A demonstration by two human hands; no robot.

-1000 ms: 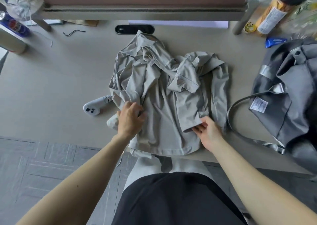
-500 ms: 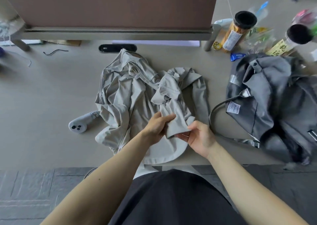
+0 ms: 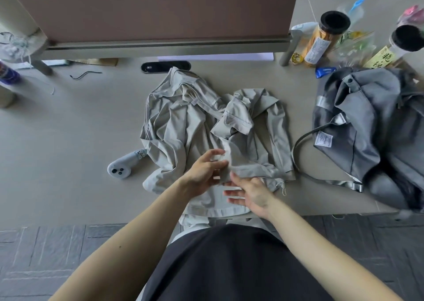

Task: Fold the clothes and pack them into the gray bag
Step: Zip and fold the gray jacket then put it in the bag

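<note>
A crumpled light grey jacket (image 3: 183, 128) lies in the middle of the desk, and its hem hangs over the front edge. One sleeve (image 3: 250, 158) is folded across the jacket's lower right part. My left hand (image 3: 203, 174) rests on the jacket, its fingers spread and their tips at the sleeve's edge. Just below the sleeve my right hand (image 3: 250, 193) lies flat over the hem, fingers straight and pointing left, blurred. The gray bag (image 3: 367, 128) slumps on the desk's right side, with its strap (image 3: 298, 144) looped toward the jacket.
A white handheld controller (image 3: 121, 167) lies left of the jacket. Jars with black lids (image 3: 321, 41) and snack packets crowd the back right. A brown partition (image 3: 149, 9) on metal legs closes the back. A black cable grommet (image 3: 165, 66) sits behind the jacket.
Both hands let go of the sleeve cuff they held up half a second ago. The sleeve now lies flat across the jacket's lower right, and both hands are open over the fabric.
</note>
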